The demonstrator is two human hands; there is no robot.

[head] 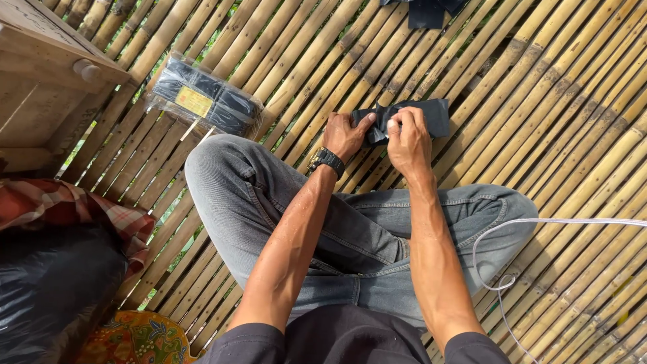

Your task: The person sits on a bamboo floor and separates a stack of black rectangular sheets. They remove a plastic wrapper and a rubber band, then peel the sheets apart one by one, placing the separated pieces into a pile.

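Head view, only one angle: you sit cross-legged in grey jeans [350, 229] on a bamboo slat floor [552, 135], both hands out past your knees. Your left hand [344, 135], watch [327, 160] on the wrist, is closed in a pinch on the left end of a black plastic bag [431, 114]; thumb on top, the other fingertips hidden under the plastic. Your right hand [408, 141] grips the bag's middle, knuckles up, so its fingertips are hidden too. The bag is crumpled between the hands and sticks out flat to the right, just above the floor; can't tell if it touches the slats. Left of your knee, a clear-wrapped pack of black bags [205, 98] with a yellow label lies on the floor. More black plastic [424, 10] is cut off by the top edge. A wooden cabinet [40, 74], plaid cloth [60, 209] and a big black sack [54, 290] are cropped at the left. A white cord [532, 222] loops by your right knee and runs off frame.
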